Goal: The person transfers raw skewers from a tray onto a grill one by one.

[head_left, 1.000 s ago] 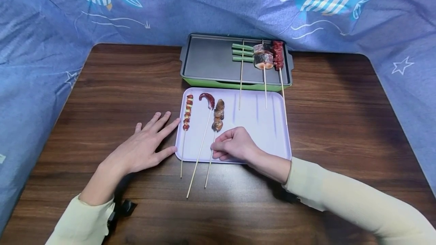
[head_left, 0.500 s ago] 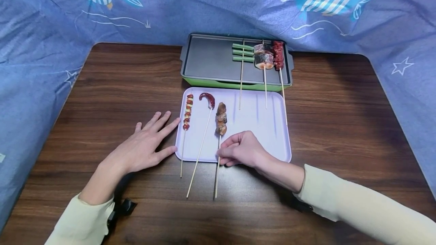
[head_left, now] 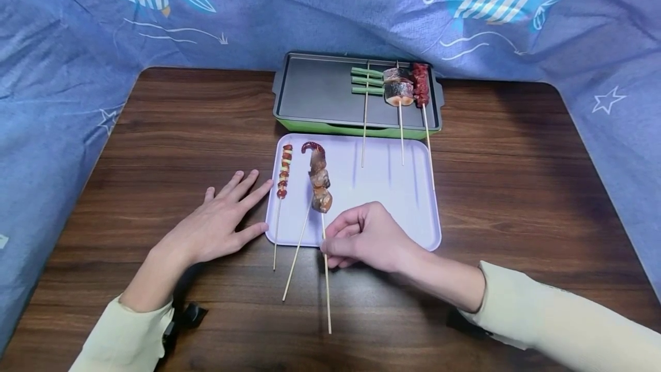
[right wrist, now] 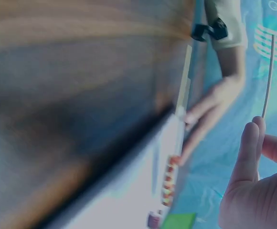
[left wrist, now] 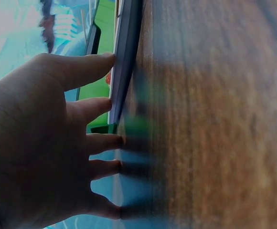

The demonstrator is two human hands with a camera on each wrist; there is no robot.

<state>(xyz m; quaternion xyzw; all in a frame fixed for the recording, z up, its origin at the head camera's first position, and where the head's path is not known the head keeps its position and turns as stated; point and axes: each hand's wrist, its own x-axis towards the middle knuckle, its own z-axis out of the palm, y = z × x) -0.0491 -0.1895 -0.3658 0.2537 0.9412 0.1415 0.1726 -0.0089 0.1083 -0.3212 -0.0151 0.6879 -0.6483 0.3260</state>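
My right hand (head_left: 368, 237) pinches the stick of a skewer of brown meat chunks (head_left: 320, 181) between thumb and fingers. This skewer is raised above the pale purple tray (head_left: 382, 194) and partly covers a dark red tentacle skewer (head_left: 306, 147) lying there. In the right wrist view, the bare stick (right wrist: 271, 71) rises from the fingertips. My left hand (head_left: 217, 225) lies with fingers spread at the tray's left edge. Its thumb and forefinger touch the tray's side (left wrist: 122, 71) in the left wrist view. Beside them, a red-and-yellow skewer (head_left: 284, 171) lies on the tray.
Behind the tray stands a green grill with a dark plate (head_left: 320, 90). On its right side lie a skewer of green stalks (head_left: 366, 81), a fish-chunk skewer (head_left: 399, 88) and a red meat skewer (head_left: 420, 85), sticks reaching over the tray. A patterned blue curtain (head_left: 330, 10) hangs behind.
My right hand has lifted the brown meat skewer off the tray and drawn it towards me, first rightwards, then back left over the tentacle skewer. My left hand has stayed still.
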